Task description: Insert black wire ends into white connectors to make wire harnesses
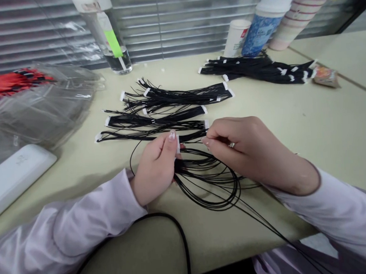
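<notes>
wires (181, 165) in loose black loops spread from the left hand (155, 165), whose grip is closed round their gathered end and a white connector (178, 144), thumb near its upper end; that likely keeps the connector steady. the right hand (245, 147) is pinched shut just beside it, over the loops; whether a strand sits between its fingertips is too small to tell. both are over the tabletop (335, 140), back from its near edge. connector-tipped harnesses (180, 96) lie close ahead, so forward room looks tight. a see-through bag (72, 106) and white case (21, 176) bound the left; more room opens rightward, though a few strands trail over the near edge.
</notes>
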The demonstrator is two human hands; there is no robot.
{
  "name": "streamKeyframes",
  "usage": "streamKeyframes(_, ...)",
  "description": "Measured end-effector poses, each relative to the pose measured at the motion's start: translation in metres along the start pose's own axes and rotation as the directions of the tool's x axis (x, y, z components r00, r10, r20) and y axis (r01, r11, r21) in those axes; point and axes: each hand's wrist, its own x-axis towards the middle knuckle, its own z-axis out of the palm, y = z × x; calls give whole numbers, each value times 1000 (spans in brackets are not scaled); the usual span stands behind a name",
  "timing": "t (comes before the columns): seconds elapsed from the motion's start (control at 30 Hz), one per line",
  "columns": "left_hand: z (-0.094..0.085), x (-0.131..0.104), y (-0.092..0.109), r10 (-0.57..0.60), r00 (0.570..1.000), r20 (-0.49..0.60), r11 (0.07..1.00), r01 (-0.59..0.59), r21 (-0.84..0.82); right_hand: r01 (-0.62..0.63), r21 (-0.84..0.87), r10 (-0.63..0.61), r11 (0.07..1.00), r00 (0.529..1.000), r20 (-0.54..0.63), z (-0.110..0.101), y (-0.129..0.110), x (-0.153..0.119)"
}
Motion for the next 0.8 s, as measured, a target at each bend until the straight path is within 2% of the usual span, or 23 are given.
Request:
streamKeyframes(0.13, 0, -1, -1, 17, 1000, -7, 1000, -17, 17, 3, 1, -3, 1000, 1000, 0, 2, -1, 1)
streamKeyframes(0.33, 1, -1, 0, 50, 999, 4, 998, -50, 44, -54, 107, 51, 993, 998, 32, 2, -1, 0)
streamKeyframes(0.57, 0, -3, 4, 133, 990, 52, 981, -139, 136, 64, 60, -67, 996, 996, 52, 18, -1, 2)
streamKeyframes(0.8, -1, -6, 5, 148, 986, 77, 969, -160, 189, 81, 94, -84, 992, 996, 25, 26, -3, 0)
